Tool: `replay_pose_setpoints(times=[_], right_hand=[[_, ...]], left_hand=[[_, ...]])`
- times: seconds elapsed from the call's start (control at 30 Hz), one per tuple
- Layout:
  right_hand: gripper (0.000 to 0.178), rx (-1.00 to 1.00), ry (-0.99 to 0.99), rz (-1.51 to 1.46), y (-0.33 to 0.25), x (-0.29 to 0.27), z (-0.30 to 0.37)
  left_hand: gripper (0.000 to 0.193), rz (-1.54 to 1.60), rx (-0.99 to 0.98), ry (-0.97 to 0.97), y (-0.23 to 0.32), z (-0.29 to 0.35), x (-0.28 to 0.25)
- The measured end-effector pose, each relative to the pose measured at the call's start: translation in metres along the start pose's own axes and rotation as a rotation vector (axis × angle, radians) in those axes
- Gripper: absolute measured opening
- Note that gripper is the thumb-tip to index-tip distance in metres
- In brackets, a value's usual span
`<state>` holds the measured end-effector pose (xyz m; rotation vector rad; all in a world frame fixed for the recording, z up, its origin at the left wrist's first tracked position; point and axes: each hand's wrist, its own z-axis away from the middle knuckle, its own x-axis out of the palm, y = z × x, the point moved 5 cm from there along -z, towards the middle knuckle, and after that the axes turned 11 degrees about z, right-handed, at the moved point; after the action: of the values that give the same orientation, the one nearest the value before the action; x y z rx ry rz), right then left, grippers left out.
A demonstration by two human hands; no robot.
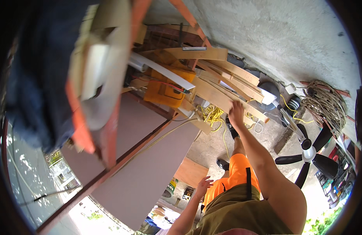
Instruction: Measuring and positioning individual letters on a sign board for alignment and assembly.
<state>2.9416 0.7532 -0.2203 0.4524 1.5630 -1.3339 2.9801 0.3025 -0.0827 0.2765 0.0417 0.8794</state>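
Observation:
My right hand reaches forward over the near end of several long wooden planks. Its fingers overlap the plank edge, and I cannot make out whether they grip it. Lower down, my left hand hangs in front of my orange shorts, holding nothing, with its fingers apart. Left of the planks sits an orange-yellow box-like object with a red cord across it. A long white strip slants above this object. Below the planks, a tangle of yellow cord lies near my foot.
A fan with black blades and a white hub stands to my right. Coiled cable hangs by the concrete wall. A reddish metal frame borders a large grey-mauve panel on the left. Dark cloth fills the far left.

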Motion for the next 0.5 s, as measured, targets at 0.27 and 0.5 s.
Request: replay_pose_setpoints(times=[0.27,0.5], right_hand=[[0.013,-0.317,-0.766,0.043,0.056,0.037,0.202],[0.013,-0.491,-0.954,0.317,0.053,0.005,0.26]], left_hand=[[0.045,-0.024,0.201,0.012,-0.024,0.038,-0.042],[0.057,-0.25,0.291,0.148,-0.143,0.064,-0.132]])
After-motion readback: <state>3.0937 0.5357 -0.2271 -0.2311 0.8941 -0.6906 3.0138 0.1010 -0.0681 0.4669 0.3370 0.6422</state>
